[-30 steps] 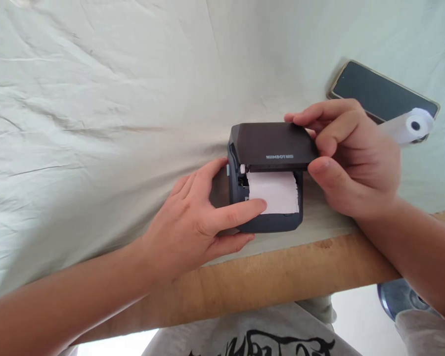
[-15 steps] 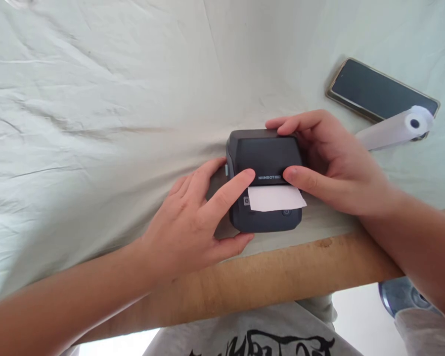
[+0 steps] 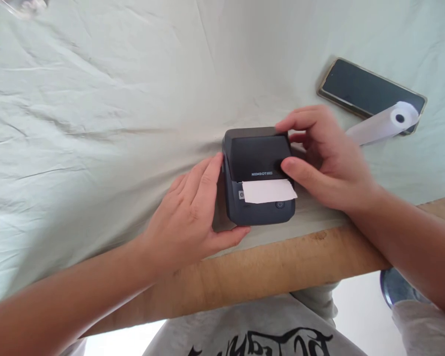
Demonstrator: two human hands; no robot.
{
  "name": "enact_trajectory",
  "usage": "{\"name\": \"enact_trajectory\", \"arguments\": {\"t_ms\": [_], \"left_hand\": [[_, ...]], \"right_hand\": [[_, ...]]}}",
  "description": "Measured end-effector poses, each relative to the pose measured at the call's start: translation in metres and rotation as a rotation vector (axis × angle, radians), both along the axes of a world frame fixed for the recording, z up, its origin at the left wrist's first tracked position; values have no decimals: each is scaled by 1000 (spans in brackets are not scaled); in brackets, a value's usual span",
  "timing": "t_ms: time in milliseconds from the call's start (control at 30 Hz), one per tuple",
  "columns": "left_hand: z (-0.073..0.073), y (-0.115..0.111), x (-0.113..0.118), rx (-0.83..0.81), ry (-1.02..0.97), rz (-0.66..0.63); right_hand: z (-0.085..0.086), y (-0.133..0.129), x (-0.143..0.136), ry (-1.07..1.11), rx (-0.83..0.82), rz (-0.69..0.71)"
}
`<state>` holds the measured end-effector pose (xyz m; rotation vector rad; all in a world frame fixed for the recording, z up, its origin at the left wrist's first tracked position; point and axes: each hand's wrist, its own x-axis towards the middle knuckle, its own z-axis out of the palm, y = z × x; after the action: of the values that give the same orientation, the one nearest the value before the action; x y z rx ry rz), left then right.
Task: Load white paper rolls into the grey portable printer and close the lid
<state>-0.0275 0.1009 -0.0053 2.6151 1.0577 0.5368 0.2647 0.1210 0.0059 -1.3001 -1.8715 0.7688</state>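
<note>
A dark label printer (image 3: 261, 155) marked NIIMBOT stands on the pale cloth with its lid down. A short strip of white paper (image 3: 269, 192) sticks out of its front slot. My left hand (image 3: 189, 207) is curved about the printer's left side, fingertips on the side edge and thumb at the front edge. My right hand (image 3: 324, 155) grips its right side, with the thumb on the lid's right edge and a finger at the back right corner. The undersides of my right fingers are partly hidden.
A smartphone (image 3: 367, 89) lies at the back right, and a white paper roll (image 3: 378, 123) with a dark core rests across its near corner. A wooden table edge (image 3: 244, 272) runs along the front. Something clear and shiny (image 3: 24, 6) shows at the top left.
My left index finger has come off the printer's lid to its left side. My right fingers have shifted at the back corner. The whole view has shifted slightly.
</note>
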Motion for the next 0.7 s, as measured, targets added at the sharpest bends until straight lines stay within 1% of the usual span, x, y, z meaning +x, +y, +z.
{"name": "enact_trajectory", "arguments": {"t_ms": [67, 167, 233, 300, 433, 600, 700], "left_hand": [[-1, 0, -2, 21, 24, -2], [-2, -1, -4, 91, 59, -8], [-2, -1, -4, 161, 69, -22], [-3, 0, -3, 218, 60, -32], [-3, 3, 0, 277, 24, -28], [-5, 4, 1, 306, 31, -39], [-6, 3, 1, 271, 22, -21]], "right_hand": [[0, -1, 4, -29, 8, -38], [-2, -2, 8, -28, -112, 42], [-3, -1, 8, -54, -156, 101], [-1, -1, 8, -105, -151, 146], [5, 1, 9, -161, -127, 214], [2, 2, 12, -154, -149, 211], [1, 1, 12, -114, -199, 191]]}}
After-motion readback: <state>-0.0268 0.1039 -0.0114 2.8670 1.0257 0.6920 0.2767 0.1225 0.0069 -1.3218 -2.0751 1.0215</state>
